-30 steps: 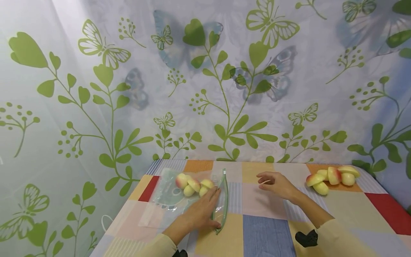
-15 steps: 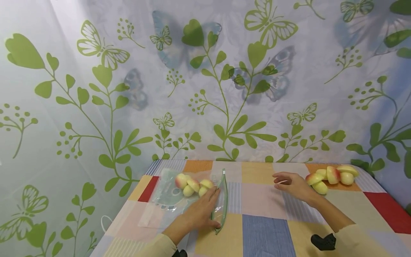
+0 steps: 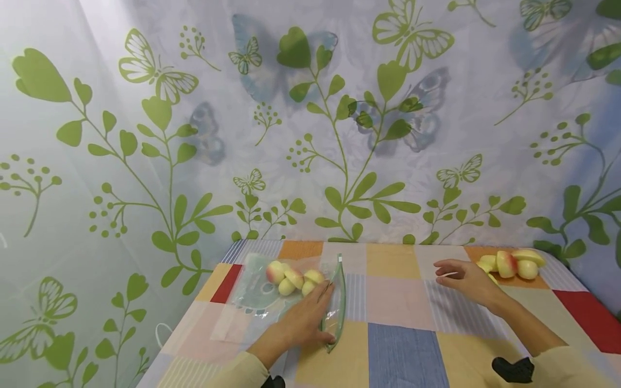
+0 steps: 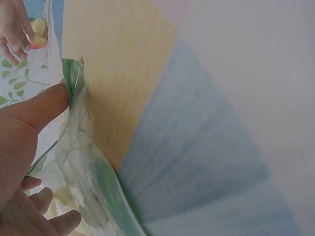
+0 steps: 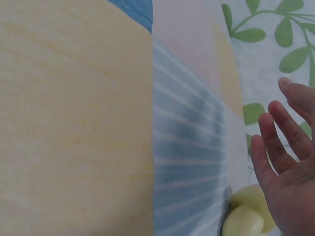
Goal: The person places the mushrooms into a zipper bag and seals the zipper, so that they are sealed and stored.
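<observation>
L grip [image 3: 303,322] on bag [image 3: 271,293] – R grip [image 3: 467,279] near apples [image 3: 509,264]

on our left the bag [image 3: 291,299] lies on the table [image 3: 402,345] with apple pieces [image 3: 293,279] inside; more pieces [image 3: 511,264] sit far right.

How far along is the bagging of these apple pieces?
Several pieces already lie inside the clear zip bag, which the left hand holds open at its mouth. The empty right hand is at the pile of apple pieces on the table. That pile is left to bag.
</observation>
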`<state>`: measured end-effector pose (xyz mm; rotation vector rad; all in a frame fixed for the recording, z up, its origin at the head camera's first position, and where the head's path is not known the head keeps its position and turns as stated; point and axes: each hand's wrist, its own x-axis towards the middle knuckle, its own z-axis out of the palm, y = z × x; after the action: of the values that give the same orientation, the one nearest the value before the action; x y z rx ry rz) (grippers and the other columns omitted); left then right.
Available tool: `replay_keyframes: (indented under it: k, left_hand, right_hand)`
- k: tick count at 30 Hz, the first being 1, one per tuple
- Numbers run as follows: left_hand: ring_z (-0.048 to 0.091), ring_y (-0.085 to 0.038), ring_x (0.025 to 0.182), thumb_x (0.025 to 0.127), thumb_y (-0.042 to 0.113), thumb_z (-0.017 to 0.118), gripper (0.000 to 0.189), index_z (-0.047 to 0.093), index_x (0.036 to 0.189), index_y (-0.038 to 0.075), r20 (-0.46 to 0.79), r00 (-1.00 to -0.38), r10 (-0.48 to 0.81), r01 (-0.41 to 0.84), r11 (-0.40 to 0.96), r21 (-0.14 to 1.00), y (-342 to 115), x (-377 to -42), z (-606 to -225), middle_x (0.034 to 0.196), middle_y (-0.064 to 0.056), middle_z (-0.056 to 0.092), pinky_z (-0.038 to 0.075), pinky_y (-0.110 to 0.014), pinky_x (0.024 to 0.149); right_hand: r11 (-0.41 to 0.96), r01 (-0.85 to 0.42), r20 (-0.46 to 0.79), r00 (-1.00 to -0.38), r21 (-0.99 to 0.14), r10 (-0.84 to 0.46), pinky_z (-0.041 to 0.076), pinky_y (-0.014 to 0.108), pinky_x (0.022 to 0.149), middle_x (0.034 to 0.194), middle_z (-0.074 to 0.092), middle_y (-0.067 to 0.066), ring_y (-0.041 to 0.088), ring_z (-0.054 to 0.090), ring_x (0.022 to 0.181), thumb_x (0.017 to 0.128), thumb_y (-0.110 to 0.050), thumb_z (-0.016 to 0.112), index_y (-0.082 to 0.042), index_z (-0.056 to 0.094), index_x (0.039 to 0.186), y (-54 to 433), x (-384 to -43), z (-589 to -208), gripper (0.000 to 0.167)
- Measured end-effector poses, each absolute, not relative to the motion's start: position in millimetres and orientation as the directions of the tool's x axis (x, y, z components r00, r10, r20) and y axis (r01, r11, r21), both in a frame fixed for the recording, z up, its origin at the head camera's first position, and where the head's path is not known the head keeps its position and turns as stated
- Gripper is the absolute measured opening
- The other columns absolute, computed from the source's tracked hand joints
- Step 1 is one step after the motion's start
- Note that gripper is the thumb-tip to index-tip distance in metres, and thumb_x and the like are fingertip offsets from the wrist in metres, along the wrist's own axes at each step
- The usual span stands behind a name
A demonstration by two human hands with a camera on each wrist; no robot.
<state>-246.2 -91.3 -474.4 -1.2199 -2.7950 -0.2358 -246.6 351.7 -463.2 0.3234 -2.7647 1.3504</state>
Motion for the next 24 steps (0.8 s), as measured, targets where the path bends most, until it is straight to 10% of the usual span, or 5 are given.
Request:
replay_keyframes:
  k: [10,24]
  left_hand:
    - [0.037,-0.032,0.147,0.077,0.048,0.09,0.121,0.021,0.161,-0.006,0.116,-0.685,0.719,0.728,0.674,0.124,-90.2,-245.4,-471.7,0.164,-0.023,0.027,0.037,-0.037,0.115]
    - [0.039,-0.032,0.146,0.076,0.046,0.091,0.121,0.021,0.161,-0.004,0.121,-0.697,0.706,0.716,0.681,0.152,-89.8,-245.4,-472.3,0.164,-0.022,0.028,0.039,-0.039,0.114]
  right_hand:
    - [0.637,-0.19,0.156,-0.982,-0.747,-0.109,0.057,0.025,0.074,0.117,0.069,0.022,0.036,0.07,0.102,0.099,-0.021,0.072,0.01,0.057,0.137,383.6,-232.8,-456.9,0.051]
    - [0.708,-0.125,0.243,-0.968,-0.695,0.068,0.052,0.02,0.066,0.119,0.068,0.03,-0.012,0.052,0.088,0.099,-0.025,0.072,0.011,0.063,0.129,423.8,-222.0,-464.0,0.048]
